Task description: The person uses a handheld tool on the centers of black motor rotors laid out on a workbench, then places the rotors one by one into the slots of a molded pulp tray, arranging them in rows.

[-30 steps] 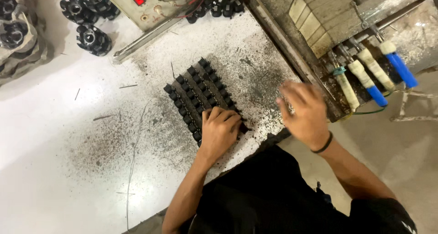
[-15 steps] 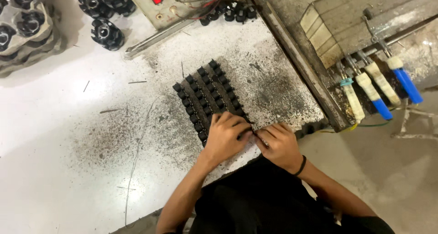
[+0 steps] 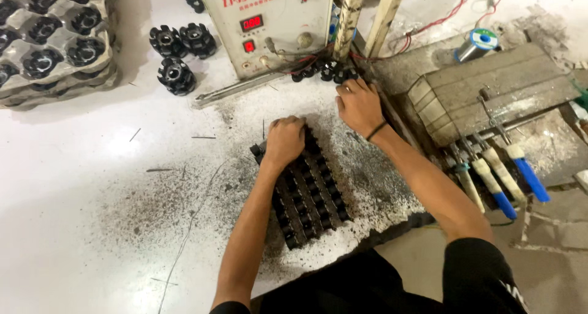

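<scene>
The black ribbed rectangular tray (image 3: 309,194) of small dark parts lies flat on the white, soot-speckled worktable (image 3: 79,185), its far end pinned under the closed left hand (image 3: 285,139), while the loosely spread right hand (image 3: 358,105) reaches the loose black round components (image 3: 327,72) beside the cream control box (image 3: 266,23).

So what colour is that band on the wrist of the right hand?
Black: a thin black band around the wrist of the right hand, clearest in the head view.
</scene>
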The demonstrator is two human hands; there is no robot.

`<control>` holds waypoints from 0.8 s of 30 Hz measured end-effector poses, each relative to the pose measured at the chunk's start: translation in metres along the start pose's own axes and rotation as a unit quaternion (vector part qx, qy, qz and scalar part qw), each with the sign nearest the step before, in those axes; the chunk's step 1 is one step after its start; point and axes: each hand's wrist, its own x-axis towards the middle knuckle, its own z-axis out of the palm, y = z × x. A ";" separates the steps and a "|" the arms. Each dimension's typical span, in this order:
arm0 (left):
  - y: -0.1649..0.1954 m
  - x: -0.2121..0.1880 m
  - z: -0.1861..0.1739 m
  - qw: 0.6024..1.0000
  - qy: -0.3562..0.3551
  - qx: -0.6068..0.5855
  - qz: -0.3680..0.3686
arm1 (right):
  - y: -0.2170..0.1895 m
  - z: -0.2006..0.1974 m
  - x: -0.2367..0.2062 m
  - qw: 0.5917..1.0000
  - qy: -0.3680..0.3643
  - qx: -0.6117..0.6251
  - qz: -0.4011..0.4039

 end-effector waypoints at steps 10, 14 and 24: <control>0.071 -0.002 -0.134 0.972 0.046 -0.216 0.081 | 0.004 0.054 0.039 0.989 0.090 -0.053 -0.108; 0.125 -0.068 -0.213 0.798 0.053 -0.529 0.283 | 0.012 0.059 0.021 0.990 0.058 -0.051 -0.120; 0.177 -0.209 -0.108 0.365 -0.042 -0.911 0.187 | 0.026 0.092 -0.014 0.992 0.059 -0.008 -0.114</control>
